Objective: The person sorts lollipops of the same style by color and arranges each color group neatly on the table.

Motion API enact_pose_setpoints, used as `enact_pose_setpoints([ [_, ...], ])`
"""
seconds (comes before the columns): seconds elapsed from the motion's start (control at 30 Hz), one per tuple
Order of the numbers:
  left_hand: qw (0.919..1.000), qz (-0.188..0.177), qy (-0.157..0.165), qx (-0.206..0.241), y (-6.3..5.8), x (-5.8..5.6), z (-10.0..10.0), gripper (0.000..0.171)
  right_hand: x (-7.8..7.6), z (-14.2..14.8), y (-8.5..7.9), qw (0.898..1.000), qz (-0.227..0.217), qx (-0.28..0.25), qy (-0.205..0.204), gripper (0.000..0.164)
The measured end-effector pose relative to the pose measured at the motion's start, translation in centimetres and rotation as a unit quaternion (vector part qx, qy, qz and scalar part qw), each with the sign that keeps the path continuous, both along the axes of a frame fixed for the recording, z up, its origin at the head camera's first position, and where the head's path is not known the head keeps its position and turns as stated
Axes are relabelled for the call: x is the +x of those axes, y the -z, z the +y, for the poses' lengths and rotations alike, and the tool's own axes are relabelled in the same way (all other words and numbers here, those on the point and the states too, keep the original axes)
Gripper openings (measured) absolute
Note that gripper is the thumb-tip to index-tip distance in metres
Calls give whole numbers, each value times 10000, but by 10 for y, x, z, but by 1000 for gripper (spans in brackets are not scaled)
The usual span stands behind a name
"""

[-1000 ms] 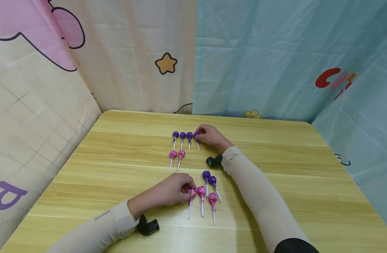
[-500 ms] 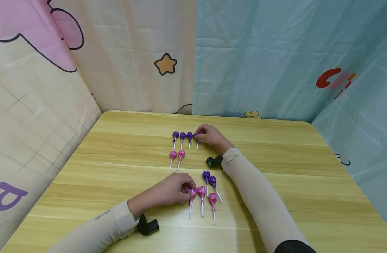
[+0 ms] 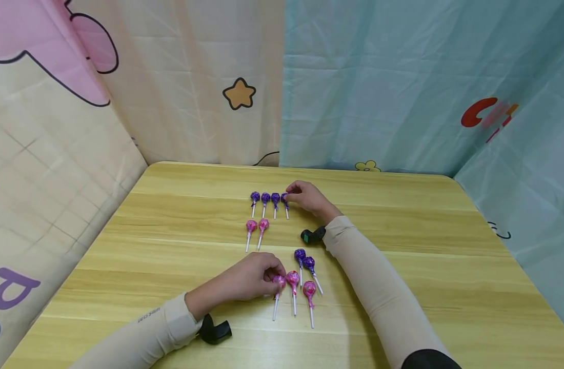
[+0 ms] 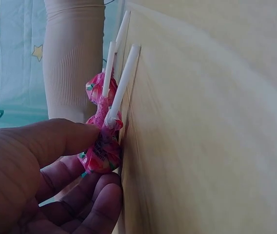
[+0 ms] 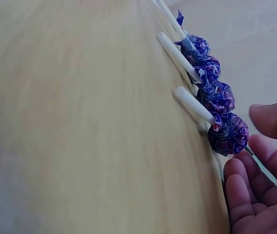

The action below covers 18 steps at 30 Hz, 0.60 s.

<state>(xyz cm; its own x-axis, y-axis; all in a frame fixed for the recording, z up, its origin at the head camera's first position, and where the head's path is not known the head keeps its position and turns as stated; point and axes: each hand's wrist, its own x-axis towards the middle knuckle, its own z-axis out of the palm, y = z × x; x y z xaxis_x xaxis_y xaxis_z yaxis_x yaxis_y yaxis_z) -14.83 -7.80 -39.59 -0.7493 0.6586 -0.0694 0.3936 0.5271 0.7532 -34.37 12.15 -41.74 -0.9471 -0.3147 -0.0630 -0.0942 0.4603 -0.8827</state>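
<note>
In the head view my left hand (image 3: 254, 277) pinches a pink lollipop (image 3: 279, 282) by its wrapped head, low over the table. The left wrist view shows the thumb (image 4: 82, 139) on the wrapper, the other fingers curled beneath. Two more pink lollipops (image 3: 293, 279) lie just right of it. Farther back, my right hand (image 3: 309, 199) is at the last purple lollipop (image 5: 228, 134) of a row. Its thumb (image 5: 270, 119) stands apart from the candy in the right wrist view, while loosely bent fingers lie close beside the head; whether they touch it is unclear.
Left of that lollipop, several purple lollipops (image 3: 265, 197) lie side by side with sticks toward me. Two pink lollipops (image 3: 251, 226) form a row in front. Two purple ones (image 3: 300, 255) lie between my arms. Curtains (image 3: 379, 82) hang behind the wooden table (image 3: 171, 205).
The stick of the fourth purple lollipop has swung slightly left, straighter beside its row. The stick of the pink lollipop in my left hand tilts a little left. Both hands stay nearly in place.
</note>
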Motion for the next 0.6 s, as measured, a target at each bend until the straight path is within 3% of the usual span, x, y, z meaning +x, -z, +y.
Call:
enact_pose_setpoints([
  [0.37,9993,265,-166,-222,-6,-5,1,9,1,3,0,9993,-228,-291,79,20],
  [0.6,9976,613,-144,-285,-20,-24,-1,8,2,4,0,9991,-273,-321,83,20],
])
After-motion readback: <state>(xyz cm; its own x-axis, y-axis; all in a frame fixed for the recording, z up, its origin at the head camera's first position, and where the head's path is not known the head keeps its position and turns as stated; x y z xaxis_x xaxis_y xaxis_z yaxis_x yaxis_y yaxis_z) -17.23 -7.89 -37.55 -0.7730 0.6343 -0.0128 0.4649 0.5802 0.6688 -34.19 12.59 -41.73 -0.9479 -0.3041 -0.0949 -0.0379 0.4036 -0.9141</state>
